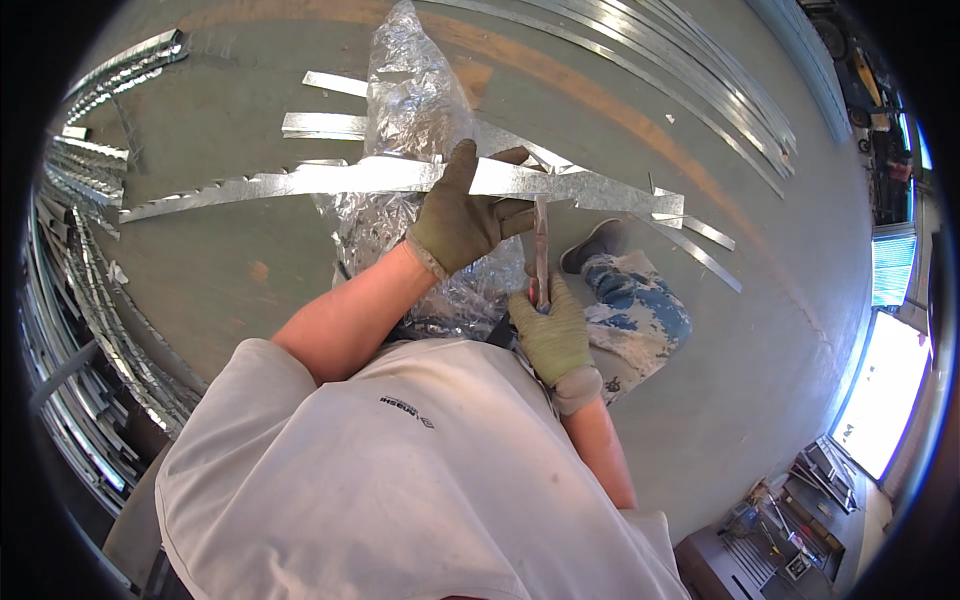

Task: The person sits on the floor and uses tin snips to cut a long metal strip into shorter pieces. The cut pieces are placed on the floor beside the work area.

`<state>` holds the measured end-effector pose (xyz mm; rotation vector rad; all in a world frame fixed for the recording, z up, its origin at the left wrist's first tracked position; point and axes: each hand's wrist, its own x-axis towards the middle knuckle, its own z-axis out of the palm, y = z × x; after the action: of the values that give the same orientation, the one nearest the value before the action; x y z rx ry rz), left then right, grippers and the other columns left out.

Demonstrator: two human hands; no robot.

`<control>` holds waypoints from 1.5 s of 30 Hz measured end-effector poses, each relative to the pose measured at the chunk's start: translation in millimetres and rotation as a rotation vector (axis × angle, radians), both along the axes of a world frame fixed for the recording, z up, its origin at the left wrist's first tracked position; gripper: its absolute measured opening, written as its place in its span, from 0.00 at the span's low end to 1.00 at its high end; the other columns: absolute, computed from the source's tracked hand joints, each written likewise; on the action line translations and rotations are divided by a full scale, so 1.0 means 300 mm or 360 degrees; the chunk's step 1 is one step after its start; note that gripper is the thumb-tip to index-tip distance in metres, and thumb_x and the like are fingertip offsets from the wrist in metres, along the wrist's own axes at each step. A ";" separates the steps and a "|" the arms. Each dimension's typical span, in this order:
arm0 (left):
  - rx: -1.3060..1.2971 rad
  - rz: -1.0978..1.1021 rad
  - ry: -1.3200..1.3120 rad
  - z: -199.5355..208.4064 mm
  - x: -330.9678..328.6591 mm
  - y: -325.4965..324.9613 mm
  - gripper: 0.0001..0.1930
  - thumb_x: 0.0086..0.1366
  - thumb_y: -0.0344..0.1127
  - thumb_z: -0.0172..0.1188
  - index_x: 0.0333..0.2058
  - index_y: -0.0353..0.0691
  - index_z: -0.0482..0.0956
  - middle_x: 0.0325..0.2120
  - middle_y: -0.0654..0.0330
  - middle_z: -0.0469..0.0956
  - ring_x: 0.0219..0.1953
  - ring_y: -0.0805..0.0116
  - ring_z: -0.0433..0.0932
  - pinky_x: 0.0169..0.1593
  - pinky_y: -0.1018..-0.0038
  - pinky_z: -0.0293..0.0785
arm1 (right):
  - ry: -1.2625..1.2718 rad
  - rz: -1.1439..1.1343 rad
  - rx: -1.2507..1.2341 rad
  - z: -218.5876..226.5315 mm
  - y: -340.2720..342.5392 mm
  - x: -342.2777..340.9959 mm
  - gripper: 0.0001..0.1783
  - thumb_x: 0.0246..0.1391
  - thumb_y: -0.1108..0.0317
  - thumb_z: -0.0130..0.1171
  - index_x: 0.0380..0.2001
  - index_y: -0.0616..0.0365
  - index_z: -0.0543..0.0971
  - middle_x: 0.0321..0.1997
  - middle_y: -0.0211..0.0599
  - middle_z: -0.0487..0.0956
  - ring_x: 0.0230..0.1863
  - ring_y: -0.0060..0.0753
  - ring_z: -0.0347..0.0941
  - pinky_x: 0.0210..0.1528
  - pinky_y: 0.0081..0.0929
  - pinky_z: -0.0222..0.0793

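Note:
A long galvanized metal strip [390,176] with jagged notches along its left part runs crosswise in front of me. My left hand [455,222], in an olive work glove, grips the strip near its middle, the thumb in front and a finger showing past its far edge. In my gloved right hand [550,325] is a pair of metal snips [542,255], jaws pointing away from me and up against the strip's near edge. Whether the jaws have metal between them I cannot tell. Crumpled clear plastic film [410,85] lies under the strip and over my lap.
Other metal strips [325,125] lie beneath the film, and long ones [640,50] stretch across the floor at the far right. Bundled metal profiles [80,400] are stacked along the left. A bench with tools [790,530] stands at the lower right. My camouflage-clad leg [635,320] is bent beside the snips.

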<state>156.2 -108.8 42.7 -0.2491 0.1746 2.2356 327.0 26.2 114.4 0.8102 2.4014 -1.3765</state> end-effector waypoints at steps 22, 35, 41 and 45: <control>-0.0158 -0.0051 0.0010 -0.029 -0.032 0.087 0.32 0.83 0.64 0.55 0.67 0.42 0.81 0.65 0.46 0.84 0.69 0.45 0.83 0.73 0.50 0.81 | 0.0059 -0.0435 -0.3097 -0.213 0.165 -0.003 0.39 0.60 0.68 0.76 0.72 0.65 0.74 0.42 0.48 0.85 0.29 0.40 0.82 0.30 0.37 0.78; -0.0201 -0.0012 0.0156 -0.023 -0.017 0.087 0.28 0.85 0.60 0.53 0.67 0.45 0.80 0.64 0.49 0.85 0.66 0.44 0.84 0.66 0.48 0.85 | 0.0063 -0.0445 -0.2439 -0.045 0.165 0.001 0.42 0.65 0.64 0.76 0.75 0.70 0.69 0.47 0.48 0.89 0.36 0.43 0.88 0.37 0.43 0.86; 0.0023 0.0096 0.0530 -0.072 -0.002 -0.022 0.28 0.84 0.61 0.53 0.72 0.56 0.80 0.70 0.60 0.82 0.74 0.43 0.77 0.78 0.45 0.71 | 0.0194 -0.0400 -0.2295 0.099 0.095 -0.021 0.41 0.64 0.65 0.72 0.75 0.71 0.70 0.45 0.48 0.88 0.32 0.41 0.84 0.32 0.42 0.82; 0.0344 0.0225 0.0846 -0.061 0.006 -0.053 0.28 0.85 0.61 0.50 0.74 0.59 0.78 0.72 0.64 0.81 0.76 0.43 0.75 0.81 0.44 0.66 | 0.0406 -0.0398 -0.2183 0.225 0.153 0.010 0.41 0.62 0.65 0.72 0.73 0.74 0.71 0.46 0.47 0.88 0.32 0.41 0.85 0.31 0.41 0.84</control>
<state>158.1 -124.8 24.4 0.4682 0.1997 2.3946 329.8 72.1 181.8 0.4965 0.9100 -2.7053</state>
